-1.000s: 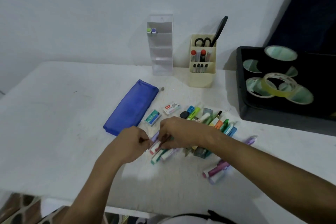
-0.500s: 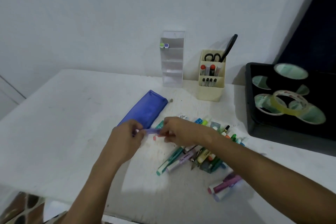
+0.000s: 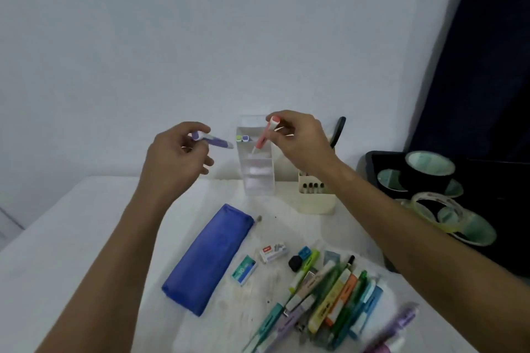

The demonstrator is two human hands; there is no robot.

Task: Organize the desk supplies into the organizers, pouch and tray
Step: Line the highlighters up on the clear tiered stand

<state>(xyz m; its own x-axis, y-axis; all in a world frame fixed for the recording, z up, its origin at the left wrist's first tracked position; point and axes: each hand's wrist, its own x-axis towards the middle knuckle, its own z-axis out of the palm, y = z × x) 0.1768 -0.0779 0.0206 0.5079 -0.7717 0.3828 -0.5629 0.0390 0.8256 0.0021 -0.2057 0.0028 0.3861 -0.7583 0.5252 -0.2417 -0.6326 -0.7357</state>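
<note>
Hands each pinch one light, rigid marker mid-barrel: left hand (image 3: 175,152) purple marker (image 3: 213,140), right hand (image 3: 298,140) pink marker (image 3: 265,135).

I am seeing a purple-capped white highlighter (image 3: 210,139) lying nearly level in my left hand (image 3: 175,157), and a pink highlighter (image 3: 265,136) hanging tip-down in my right hand (image 3: 298,140) over the clear tiered acrylic organizer (image 3: 258,172); a flat blue fabric pouch (image 3: 208,258) is lying diagonally on the white desk (image 3: 86,238).
</note>
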